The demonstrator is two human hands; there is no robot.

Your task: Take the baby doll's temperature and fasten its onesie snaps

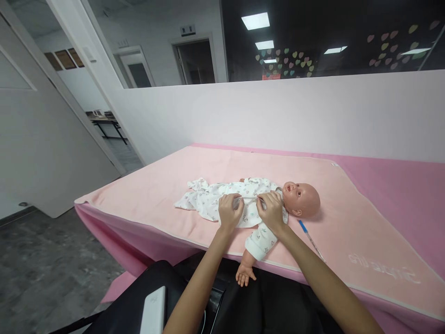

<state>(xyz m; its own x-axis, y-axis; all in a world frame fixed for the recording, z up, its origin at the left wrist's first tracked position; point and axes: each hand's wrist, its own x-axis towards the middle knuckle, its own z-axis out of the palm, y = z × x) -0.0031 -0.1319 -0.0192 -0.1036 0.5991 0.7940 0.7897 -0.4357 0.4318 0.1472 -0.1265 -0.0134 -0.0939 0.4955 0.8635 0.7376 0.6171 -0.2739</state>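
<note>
A baby doll [301, 199] lies on its back across the table, head to the right, in a white printed outfit [208, 204]. Over its chest, my left hand [230, 212] and my right hand [271, 211] each pinch one end of a thin white strip [249, 197], which is stretched straight between them. Whether it is a cord or a stiff stick I cannot tell. One sleeved doll arm [259, 243] reaches toward me, its hand hanging past the table edge. A slim pen-like stick with a blue end [303, 226] lies beside the doll's head.
A light pink blanket [365, 232] covers the table over a darker pink cloth [399, 185]. A white wall [278, 116] with windows stands behind. At the left is a door [45, 139]. A white box-shaped device [153, 311] rests by my lap.
</note>
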